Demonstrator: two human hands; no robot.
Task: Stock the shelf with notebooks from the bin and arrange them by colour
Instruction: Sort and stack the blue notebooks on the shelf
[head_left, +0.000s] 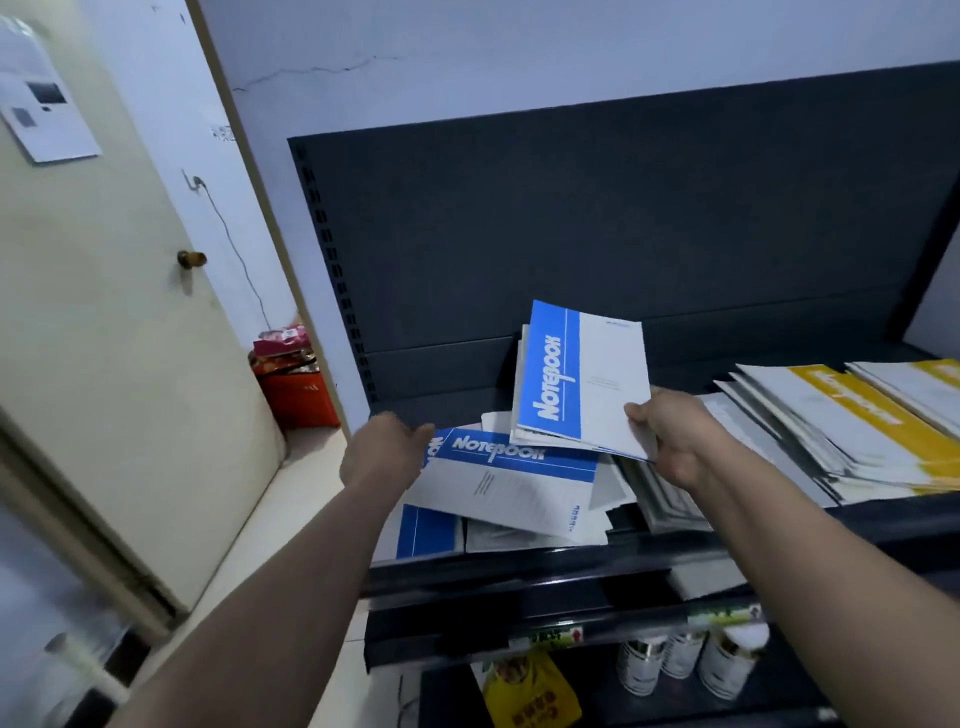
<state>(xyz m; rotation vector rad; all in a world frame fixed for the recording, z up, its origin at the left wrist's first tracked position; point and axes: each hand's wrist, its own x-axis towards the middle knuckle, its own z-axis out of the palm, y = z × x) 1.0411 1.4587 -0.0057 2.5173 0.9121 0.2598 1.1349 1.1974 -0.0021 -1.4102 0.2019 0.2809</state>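
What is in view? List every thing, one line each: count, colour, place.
held notebooks: small stack, blue and white, raised over the shelf's left part
loose notebooks: several, blue and white, untidy pile on the shelf's left part
yellow notebooks: several stacked, yellow and white, shelf's right part
shelf: one, dark grey, straight ahead
door: one, cream, left
paper sheet: one, white, on the door
red box: one, red, floor past the door
cans: three, pale, lower shelf
yellow packet: one, yellow, left of the cans
left hand: open, at the loose pile's left edge
right hand: pinches the held notebooks' lower right corner
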